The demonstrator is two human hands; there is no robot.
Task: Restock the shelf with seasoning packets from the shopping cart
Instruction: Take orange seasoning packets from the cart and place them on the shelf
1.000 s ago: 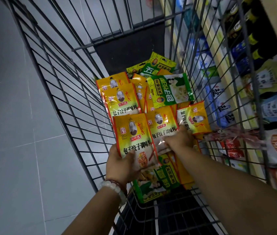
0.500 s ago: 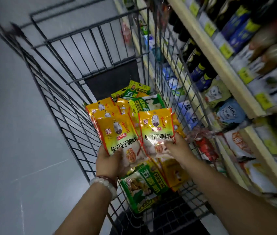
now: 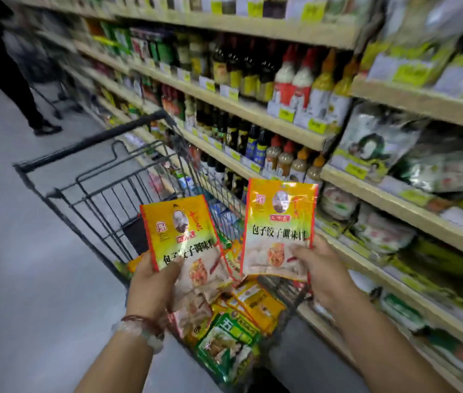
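My left hand (image 3: 155,282) grips a yellow and orange seasoning packet (image 3: 180,236) by its lower left corner, held up above the shopping cart (image 3: 88,191). My right hand (image 3: 319,275) pinches a second packet of the same kind (image 3: 280,222) by its lower right edge, raised a little higher and nearer the shelf (image 3: 389,202). Below both hands, more yellow packets (image 3: 255,306) and a green one (image 3: 226,344) lie in the cart's near end.
Wooden shelves run along the right, with sauce bottles (image 3: 255,72) higher up and bagged goods (image 3: 380,234) at packet height. A person in dark clothes (image 3: 11,75) stands at the far left beyond the cart. Grey floor lies to the left.
Both hands lifted their packets out of the cart and up toward the shelf. My view swung up from the cart's inside to the shelves.
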